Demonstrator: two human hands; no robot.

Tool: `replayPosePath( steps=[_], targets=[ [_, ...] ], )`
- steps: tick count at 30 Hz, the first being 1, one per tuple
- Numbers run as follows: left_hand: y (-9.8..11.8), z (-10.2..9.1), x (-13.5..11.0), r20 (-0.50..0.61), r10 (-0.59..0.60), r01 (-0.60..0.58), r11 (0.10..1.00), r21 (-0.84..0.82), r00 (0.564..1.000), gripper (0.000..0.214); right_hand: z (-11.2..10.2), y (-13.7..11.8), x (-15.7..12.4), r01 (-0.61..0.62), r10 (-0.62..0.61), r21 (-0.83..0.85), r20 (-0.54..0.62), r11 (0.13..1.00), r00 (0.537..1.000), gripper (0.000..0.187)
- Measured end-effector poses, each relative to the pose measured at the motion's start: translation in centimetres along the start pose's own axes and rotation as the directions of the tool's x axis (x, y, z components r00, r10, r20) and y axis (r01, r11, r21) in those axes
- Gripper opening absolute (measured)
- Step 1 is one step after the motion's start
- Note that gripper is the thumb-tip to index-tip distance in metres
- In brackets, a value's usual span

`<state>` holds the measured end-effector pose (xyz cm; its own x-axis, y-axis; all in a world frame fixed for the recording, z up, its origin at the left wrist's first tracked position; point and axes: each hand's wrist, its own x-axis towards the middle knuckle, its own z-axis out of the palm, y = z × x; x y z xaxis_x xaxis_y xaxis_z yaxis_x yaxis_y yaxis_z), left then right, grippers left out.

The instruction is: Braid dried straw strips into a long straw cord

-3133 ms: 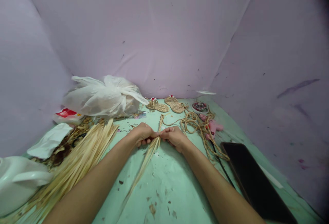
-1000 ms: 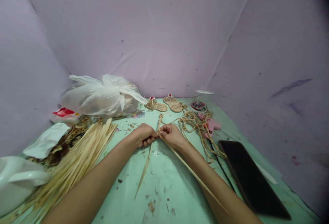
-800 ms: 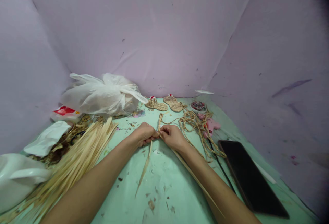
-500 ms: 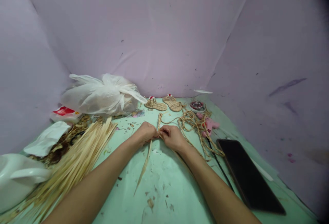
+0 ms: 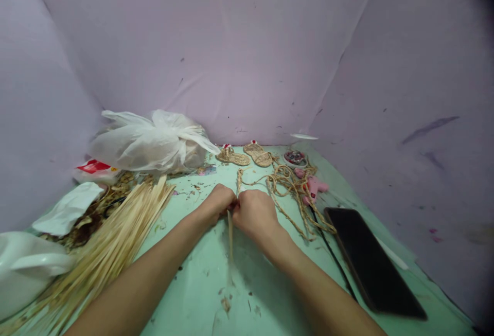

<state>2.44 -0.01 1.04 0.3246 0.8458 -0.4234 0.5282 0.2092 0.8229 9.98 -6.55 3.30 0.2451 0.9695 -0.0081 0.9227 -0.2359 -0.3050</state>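
Observation:
Both hands meet at the middle of the green tabletop (image 5: 185, 279). My left hand (image 5: 221, 202) is closed on the lower end of a braided straw rope (image 5: 239, 180). Pressed against it, my right hand (image 5: 255, 211) is also closed at the same end of the rope; its fingertips are hidden behind the knuckles. A loose straw strip (image 5: 230, 238) hangs down between the hands toward me. From the rope's upper end a cord runs right into a tangled heap of twisted rope (image 5: 283, 179).
Straw strips (image 5: 116, 233) lie left, beside a white jug (image 5: 27, 269) and a tissue (image 5: 69, 210). A plastic bag (image 5: 154, 143) and two small woven sandals (image 5: 258, 155) stand at the back. A pink glue gun (image 5: 315, 188), bowl (image 5: 295, 159) and dark phone or tablet (image 5: 374, 261) are right.
My right hand has turned over, its knuckles now uppermost, and moved slightly left against my left hand. The hanging straw strip has swung right and hangs straighter.

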Motion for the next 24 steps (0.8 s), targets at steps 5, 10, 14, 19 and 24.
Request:
replayPosePath(
  steps=[5,10,14,19,24],
  targets=[
    [0.4,-0.5,-0.5,0.066,-0.048,0.054,0.993,-0.105,0.997,0.009,0.5,-1.0,-0.6,0.151,-0.147,-0.057,0.070,0.987,0.987,0.018],
    [0.1,-1.1,-0.2,0.110,0.031,-0.021,0.996,-0.085,0.994,0.009,0.1,-0.5,-0.4,0.210,-0.208,-0.015,0.057,0.978,0.976,0.017],
    [-0.2,-1.8,0.2,0.225,0.054,-0.034,0.995,-0.093,0.973,0.005,-1.2,1.9,1.1,0.058,-0.054,0.267,-0.025,0.962,0.998,0.025],
    [-0.4,-2.2,0.6,0.288,0.065,-0.036,0.994,-0.106,0.956,0.010,-0.4,3.8,3.1,-0.264,0.207,0.746,0.172,0.611,0.963,0.018],
    [-0.6,-2.2,0.8,0.313,0.083,-0.053,0.993,-0.103,0.946,0.005,1.3,2.4,2.6,-0.405,0.104,0.805,0.402,0.433,0.910,0.015]
  ],
)
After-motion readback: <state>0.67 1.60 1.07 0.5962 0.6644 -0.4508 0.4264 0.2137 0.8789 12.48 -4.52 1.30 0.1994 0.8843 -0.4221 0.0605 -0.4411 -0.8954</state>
